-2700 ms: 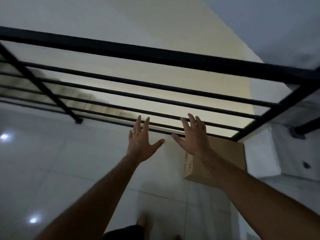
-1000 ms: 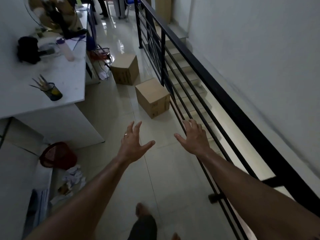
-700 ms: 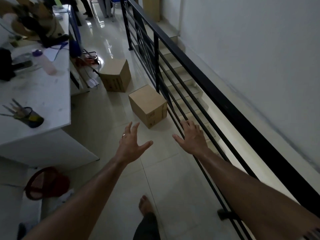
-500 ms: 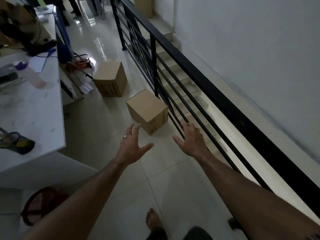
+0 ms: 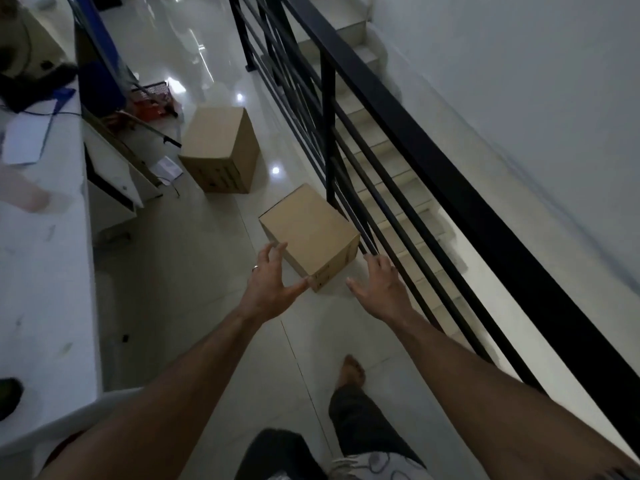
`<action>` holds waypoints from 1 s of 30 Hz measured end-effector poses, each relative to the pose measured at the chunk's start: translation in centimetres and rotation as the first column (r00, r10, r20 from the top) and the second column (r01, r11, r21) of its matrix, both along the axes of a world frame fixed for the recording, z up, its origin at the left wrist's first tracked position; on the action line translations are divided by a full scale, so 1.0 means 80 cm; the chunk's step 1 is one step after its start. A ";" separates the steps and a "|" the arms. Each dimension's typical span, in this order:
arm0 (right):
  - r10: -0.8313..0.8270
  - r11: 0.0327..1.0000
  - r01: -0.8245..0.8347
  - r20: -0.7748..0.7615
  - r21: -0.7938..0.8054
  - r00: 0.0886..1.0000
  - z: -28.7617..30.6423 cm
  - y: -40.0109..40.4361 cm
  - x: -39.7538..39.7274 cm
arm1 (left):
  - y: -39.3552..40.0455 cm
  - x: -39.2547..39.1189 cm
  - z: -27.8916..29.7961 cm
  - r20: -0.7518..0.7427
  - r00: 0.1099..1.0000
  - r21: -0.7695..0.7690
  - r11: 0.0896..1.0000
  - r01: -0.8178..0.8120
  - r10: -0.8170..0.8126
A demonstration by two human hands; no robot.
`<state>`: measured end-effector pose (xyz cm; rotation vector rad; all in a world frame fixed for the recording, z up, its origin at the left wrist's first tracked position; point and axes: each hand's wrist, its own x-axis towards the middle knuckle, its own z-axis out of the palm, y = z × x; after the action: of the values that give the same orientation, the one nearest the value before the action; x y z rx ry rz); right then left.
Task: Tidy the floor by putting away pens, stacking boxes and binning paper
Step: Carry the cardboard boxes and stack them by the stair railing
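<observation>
No text, label, brand, number or sign could be read anywhere in the head view. The nearer cardboard box, at the centre of the frame, carried small dark printed marks on its lower right side face, near the bottom corner, but these were too small and blurred to make out. The farther cardboard box, in the upper middle of the frame, bore a row of dark printed shapes along its near side face, equally illegible. A white sheet of paper on the floor just left of that box showed faint grey marks that could not be resolved into letters.
</observation>
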<state>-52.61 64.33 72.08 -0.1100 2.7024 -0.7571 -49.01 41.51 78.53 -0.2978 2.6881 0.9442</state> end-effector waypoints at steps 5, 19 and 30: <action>0.014 1.000 -0.014 0.065 -0.004 0.998 -0.036 -0.040 -0.076 | -0.041 -0.090 -0.042 0.055 0.998 0.010 0.999 -0.031 0.030; -0.460 0.860 0.499 0.253 -0.113 0.851 -0.258 -0.220 -0.197 | -0.239 -0.334 -0.296 0.197 0.975 0.008 0.995 0.100 -0.100; -0.751 0.604 0.797 0.327 -0.014 0.574 -0.512 -0.313 -0.222 | -0.325 -0.448 -0.556 0.183 0.983 0.032 0.999 0.027 -0.032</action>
<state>-70.39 39.25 31.12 1.1591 2.3077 -1.1077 -84.84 15.51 34.06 -0.3216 2.5024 0.9002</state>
